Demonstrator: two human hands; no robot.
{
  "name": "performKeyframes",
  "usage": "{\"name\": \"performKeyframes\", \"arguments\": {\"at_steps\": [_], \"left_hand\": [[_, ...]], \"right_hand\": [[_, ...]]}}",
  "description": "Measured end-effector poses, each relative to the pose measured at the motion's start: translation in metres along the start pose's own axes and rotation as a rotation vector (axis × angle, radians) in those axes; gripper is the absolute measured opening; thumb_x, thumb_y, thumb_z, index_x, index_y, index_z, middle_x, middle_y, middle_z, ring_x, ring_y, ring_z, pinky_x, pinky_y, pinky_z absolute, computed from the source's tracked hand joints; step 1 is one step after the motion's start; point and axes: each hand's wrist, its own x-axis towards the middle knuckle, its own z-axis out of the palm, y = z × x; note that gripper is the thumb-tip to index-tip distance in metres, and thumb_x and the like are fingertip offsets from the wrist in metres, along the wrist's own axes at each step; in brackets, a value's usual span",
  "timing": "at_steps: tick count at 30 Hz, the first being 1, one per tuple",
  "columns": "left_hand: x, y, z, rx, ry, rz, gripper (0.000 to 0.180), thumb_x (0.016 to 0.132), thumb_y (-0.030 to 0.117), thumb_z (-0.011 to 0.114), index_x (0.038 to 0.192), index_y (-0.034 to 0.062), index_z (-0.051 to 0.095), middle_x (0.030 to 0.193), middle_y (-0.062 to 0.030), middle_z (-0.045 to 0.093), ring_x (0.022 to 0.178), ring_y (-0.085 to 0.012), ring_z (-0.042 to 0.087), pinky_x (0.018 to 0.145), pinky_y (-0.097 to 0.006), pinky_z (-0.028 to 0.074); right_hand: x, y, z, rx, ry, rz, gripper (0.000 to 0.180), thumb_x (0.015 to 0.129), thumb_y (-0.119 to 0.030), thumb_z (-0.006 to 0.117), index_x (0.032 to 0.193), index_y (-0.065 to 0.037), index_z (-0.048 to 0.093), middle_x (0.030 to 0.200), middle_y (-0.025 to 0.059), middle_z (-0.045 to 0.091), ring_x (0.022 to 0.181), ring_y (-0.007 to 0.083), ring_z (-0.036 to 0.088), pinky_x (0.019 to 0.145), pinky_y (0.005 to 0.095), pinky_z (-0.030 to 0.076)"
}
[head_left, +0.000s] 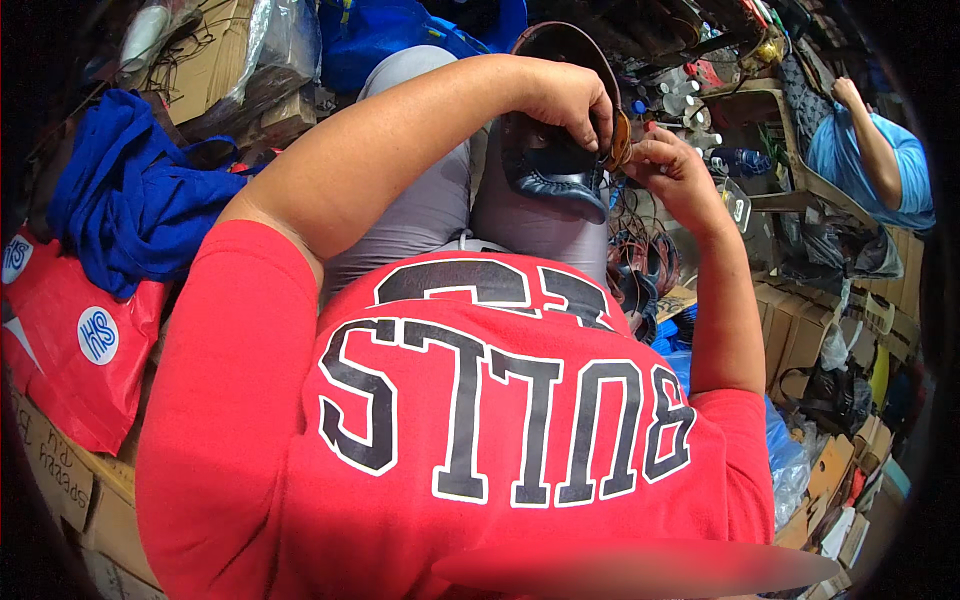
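A dark leather shoe rests across my raised thighs, its shiny rounded end toward me. A curved brown rim, perhaps part of the same shoe, arches beyond it. My left hand reaches over from the left, thumb and fingers pinched at the shoe's upper right edge. A small orange-brown piece sits between the two hands at that edge. On its right side my right hand has thumb and forefinger pinched together; what lies between those fingertips is too small to make out.
Blue cloth and a red bag lie at the left. Several bottles stand beyond my right hand, near a brown plastic chair. Dark shoes lie beside my right leg. Another person in blue is at far right.
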Motion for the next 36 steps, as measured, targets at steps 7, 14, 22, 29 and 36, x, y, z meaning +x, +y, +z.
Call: {"name": "performKeyframes", "arguments": {"at_steps": [7,14,22,29,36], "left_hand": [[0.0,-0.001,0.001,0.022,0.02,-0.004,0.023,0.073,0.013,0.071,0.096,0.0105,0.071,0.083,-0.0046,0.069,0.076,-0.0146,0.062,0.071,-0.029,0.048],[0.002,-0.004,0.004,-0.01,0.025,-0.035,0.025,0.071,0.011,0.073,0.096,0.0101,0.071,0.082,-0.0049,0.069,0.073,-0.0152,0.062,0.07,-0.029,0.048],[-0.005,0.004,0.005,0.049,0.093,-0.101,0.027,0.068,0.013,0.074,0.094,0.0117,0.071,0.08,-0.0065,0.068,0.072,-0.0171,0.063,0.068,-0.031,0.05],[-0.004,0.001,0.006,0.104,0.117,-0.052,0.028,0.067,0.013,0.074,0.095,0.0117,0.071,0.081,-0.0072,0.069,0.073,-0.0185,0.063,0.069,-0.032,0.049],[0.0,0.0,0.006,0.066,0.074,-0.046,0.027,0.069,0.012,0.074,0.096,0.0112,0.071,0.084,-0.0076,0.069,0.077,-0.0184,0.063,0.072,-0.032,0.049]], "right_hand": [[0.001,0.009,0.011,0.285,-0.037,0.209,0.013,0.076,0.004,0.067,0.088,-0.003,0.067,0.083,0.0003,0.058,0.078,0.0102,0.057,0.072,0.0242,0.046],[0.003,0.04,0.016,0.532,-0.087,0.16,0.01,0.08,-0.007,0.069,0.086,-0.002,0.064,0.091,0.0009,0.059,0.089,0.0113,0.055,0.08,0.0246,0.043],[0.002,0.035,0.026,0.653,-0.077,0.284,0.015,0.081,-0.01,0.069,0.093,-0.002,0.065,0.091,-0.0008,0.063,0.086,0.0083,0.055,0.08,0.0235,0.043],[-0.006,0.03,0.027,0.694,-0.017,0.307,0.015,0.082,-0.01,0.068,0.094,-0.002,0.065,0.09,-0.0008,0.063,0.086,0.0082,0.055,0.079,0.0231,0.043],[-0.012,0.014,0.025,0.248,0.08,0.145,0.016,0.084,-0.012,0.067,0.095,-0.001,0.066,0.086,0.0002,0.06,0.085,0.0088,0.055,0.078,0.0239,0.044]]}}
